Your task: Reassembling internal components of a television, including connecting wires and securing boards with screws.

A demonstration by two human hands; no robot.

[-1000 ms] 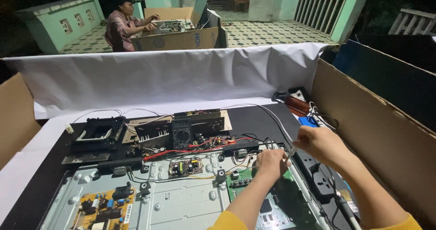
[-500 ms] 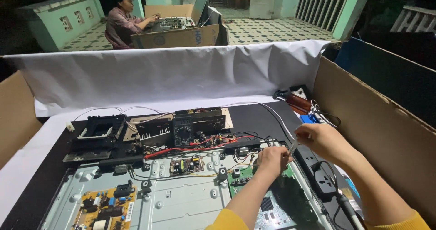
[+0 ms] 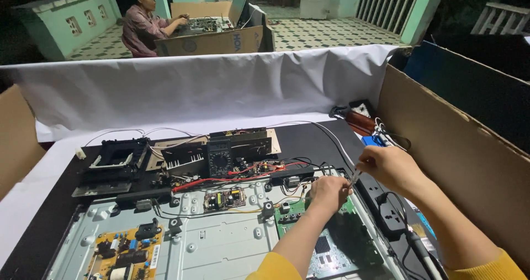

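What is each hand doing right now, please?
Left hand: curled shut over the green circuit board; contents cannot be told.
Right hand: closed on a thin tool.

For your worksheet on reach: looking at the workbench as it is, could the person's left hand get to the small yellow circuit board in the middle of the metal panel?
Probably yes. The left hand rests on the green circuit board, and the small yellow circuit board lies just to its left on the metal panel. Only low wires cross between them; nothing tall blocks the way.
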